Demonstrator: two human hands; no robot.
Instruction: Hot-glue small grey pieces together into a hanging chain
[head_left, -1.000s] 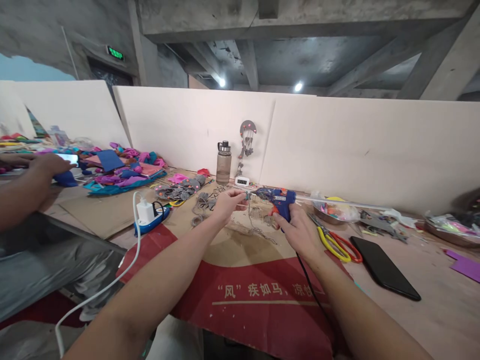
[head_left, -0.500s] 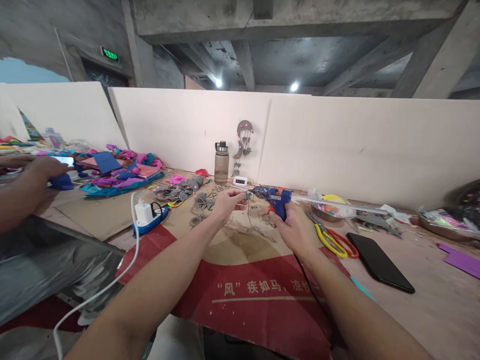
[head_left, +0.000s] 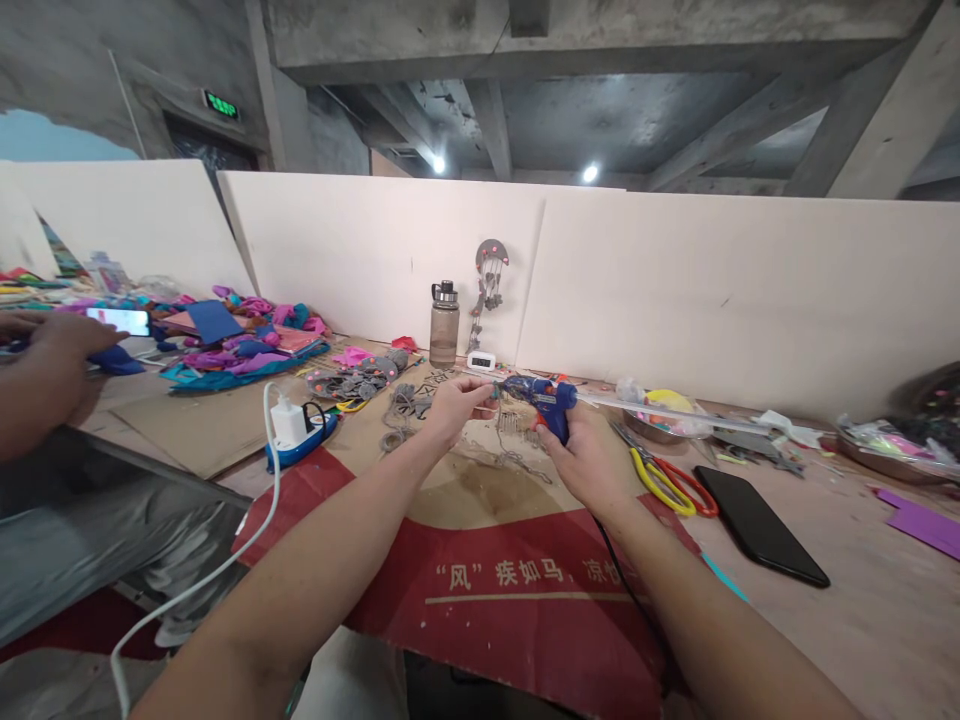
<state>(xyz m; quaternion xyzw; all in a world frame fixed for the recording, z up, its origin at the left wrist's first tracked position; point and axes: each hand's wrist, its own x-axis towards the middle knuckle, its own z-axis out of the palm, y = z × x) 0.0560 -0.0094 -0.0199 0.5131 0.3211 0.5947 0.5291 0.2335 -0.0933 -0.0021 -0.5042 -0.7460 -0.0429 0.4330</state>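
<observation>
My right hand [head_left: 581,455] is wrapped round the handle of a blue hot glue gun [head_left: 553,400], with a long clear glue stick [head_left: 660,405] sticking out of its back. The nozzle points left, at the fingertips of my left hand [head_left: 461,408]. Those fingers pinch a small piece too tiny to name, and grey yarn [head_left: 514,457] trails below it onto the cardboard [head_left: 487,510]. Left of that hand lies more grey yarn [head_left: 397,405]. Scissors with red and yellow handles [head_left: 667,480] lie right of my right hand.
A black phone [head_left: 761,525] lies at the right. Behind my hands stand a water bottle [head_left: 444,325] and a small clock [head_left: 481,361]. A power strip [head_left: 301,440] with a white cable sits at left. Farther left, another person's hand [head_left: 56,345] is near a lit phone [head_left: 120,321].
The glue gun has shifted very slightly left, its nozzle staying by my left fingertips. At the far left, the other person's hand has moved left and more of the lit phone shows.
</observation>
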